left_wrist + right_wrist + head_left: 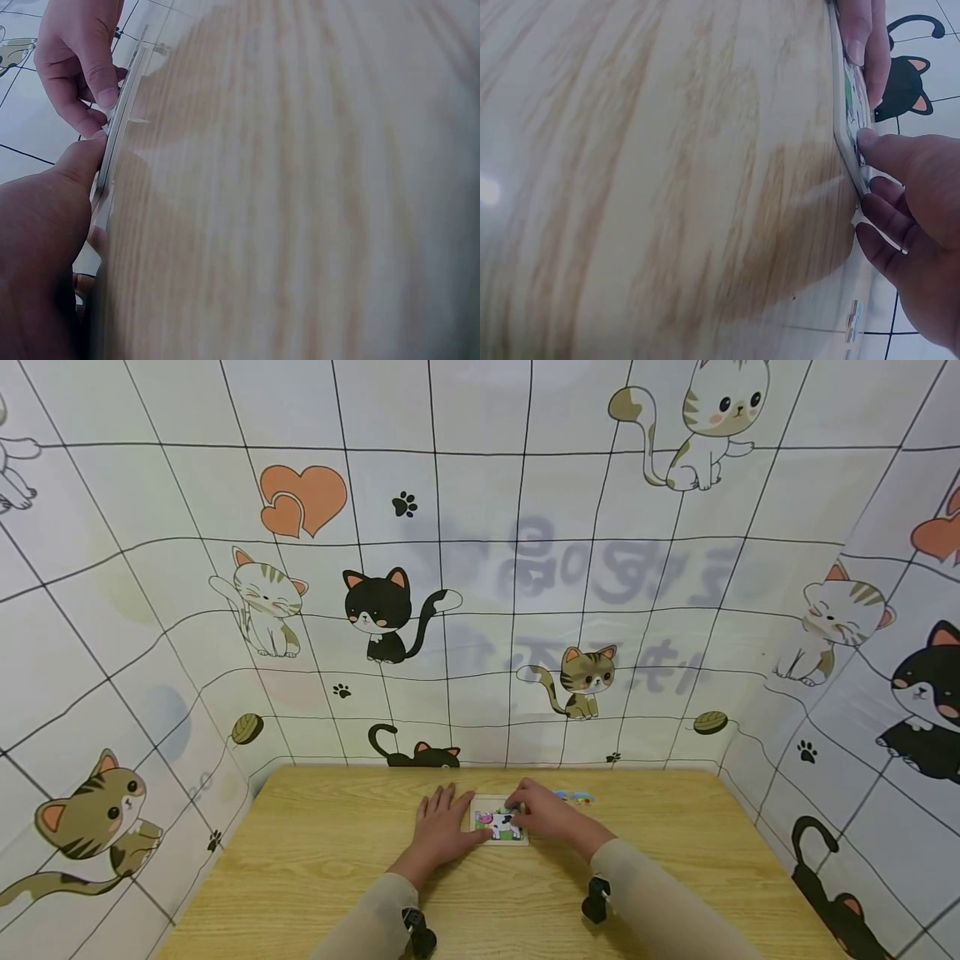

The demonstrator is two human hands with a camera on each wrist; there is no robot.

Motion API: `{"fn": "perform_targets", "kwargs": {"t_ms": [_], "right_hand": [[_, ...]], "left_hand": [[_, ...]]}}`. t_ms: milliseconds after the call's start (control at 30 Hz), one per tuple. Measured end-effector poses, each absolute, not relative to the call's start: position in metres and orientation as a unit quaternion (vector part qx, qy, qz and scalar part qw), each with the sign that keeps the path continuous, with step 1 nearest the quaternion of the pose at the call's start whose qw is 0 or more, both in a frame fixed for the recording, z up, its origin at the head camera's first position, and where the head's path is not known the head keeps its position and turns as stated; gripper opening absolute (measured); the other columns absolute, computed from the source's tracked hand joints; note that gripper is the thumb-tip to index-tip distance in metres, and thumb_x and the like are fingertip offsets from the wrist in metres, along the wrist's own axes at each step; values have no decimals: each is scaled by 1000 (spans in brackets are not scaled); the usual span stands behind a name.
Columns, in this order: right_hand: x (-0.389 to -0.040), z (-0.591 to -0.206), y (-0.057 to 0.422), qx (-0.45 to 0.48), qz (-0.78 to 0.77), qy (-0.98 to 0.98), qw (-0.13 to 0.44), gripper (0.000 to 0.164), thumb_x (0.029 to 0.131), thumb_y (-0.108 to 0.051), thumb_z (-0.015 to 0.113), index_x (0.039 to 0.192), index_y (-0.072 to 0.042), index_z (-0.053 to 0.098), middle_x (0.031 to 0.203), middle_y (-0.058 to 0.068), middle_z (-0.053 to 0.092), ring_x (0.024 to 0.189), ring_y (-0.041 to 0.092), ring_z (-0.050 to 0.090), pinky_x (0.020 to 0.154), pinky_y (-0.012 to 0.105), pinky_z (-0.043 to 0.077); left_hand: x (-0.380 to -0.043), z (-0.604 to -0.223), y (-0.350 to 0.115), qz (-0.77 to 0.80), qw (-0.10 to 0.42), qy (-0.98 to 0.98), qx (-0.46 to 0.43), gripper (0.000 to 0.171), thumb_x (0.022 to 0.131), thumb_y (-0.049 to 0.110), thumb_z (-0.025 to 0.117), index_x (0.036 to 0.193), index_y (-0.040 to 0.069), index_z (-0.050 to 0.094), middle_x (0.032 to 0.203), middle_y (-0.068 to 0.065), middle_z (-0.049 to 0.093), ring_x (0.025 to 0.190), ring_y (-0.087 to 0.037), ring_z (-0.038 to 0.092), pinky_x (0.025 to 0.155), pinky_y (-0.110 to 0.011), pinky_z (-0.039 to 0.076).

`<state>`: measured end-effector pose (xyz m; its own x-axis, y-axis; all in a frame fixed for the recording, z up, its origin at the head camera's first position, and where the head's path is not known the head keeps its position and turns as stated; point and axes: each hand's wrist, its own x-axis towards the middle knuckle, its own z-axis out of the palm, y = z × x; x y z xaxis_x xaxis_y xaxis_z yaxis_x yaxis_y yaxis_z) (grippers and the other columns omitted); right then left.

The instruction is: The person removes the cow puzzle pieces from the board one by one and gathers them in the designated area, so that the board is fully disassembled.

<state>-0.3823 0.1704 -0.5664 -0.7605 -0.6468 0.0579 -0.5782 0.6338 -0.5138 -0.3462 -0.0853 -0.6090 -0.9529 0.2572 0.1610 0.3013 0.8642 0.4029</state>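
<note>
A small cow puzzle board (480, 800) with a pale rim lies on the wooden table in the head view. My left hand (444, 827) rests to its left with fingers spread, the thumb reaching over the lower part of the picture. At the upper right of the board, my right hand (542, 810) has its fingers bent and pinches a small bluish puzzle piece (516, 807), mostly hidden under the fingertips. The right wrist view shows the right thumb (885, 150) on the board's face and other fingers by its edge. Both hands meet at the thin board in the left wrist view.
Loose colourful puzzle pieces (581, 797) lie on the table just beyond my right hand. The wooden table (315, 843) ends at a white cloth wall (480, 693) printed with cats and grid lines, which also runs along both sides.
</note>
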Motion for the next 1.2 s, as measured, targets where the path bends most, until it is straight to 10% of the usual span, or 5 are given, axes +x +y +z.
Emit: {"fn": "perform_targets", "kwargs": {"t_ms": [867, 1200], "right_hand": [[-386, -565, 166, -310, -295, 901, 76, 21, 95, -13, 74, 115, -10, 68, 117, 8, 51, 90, 20, 52, 77, 37, 46], [-385, -565, 168, -284, -327, 898, 79, 45, 93, -13, 75, 135, -3, 59, 122, 11, 57, 96, 22, 57, 84, 42, 50]], "left_hand": [[-342, -602, -85, -225, 50, -961, -149, 88, 86, 69, 66, 154, 17, 45, 161, -23, 29, 149, -48, 22, 115, -69, 13], [-344, -608, -85, -231, 56, -960, -151, 90, 85, 73, 63, 154, 18, 45, 161, -23, 29, 149, -48, 21, 114, -70, 12]]}}
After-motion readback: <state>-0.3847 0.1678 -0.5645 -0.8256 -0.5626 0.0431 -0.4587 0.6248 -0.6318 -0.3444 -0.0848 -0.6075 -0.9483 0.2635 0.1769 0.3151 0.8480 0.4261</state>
